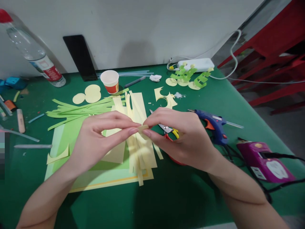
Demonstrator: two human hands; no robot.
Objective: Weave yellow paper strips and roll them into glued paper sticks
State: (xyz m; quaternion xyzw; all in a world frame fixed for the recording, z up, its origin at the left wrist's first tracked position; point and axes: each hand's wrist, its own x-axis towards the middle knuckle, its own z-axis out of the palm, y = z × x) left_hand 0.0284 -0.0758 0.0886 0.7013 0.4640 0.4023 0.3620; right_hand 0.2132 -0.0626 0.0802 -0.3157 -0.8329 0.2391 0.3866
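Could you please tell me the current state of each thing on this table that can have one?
left hand: pinching the yellow strip
right hand: pinching the same strip
paper cup: upright, open
water bottle: red cap on
scissors: lying flat, blades closed
glue gun: lying on its side
phone: propped up, screen dark

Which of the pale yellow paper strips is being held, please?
The short strip, pinched between the left hand and the right hand; the other strips lie loose beneath.
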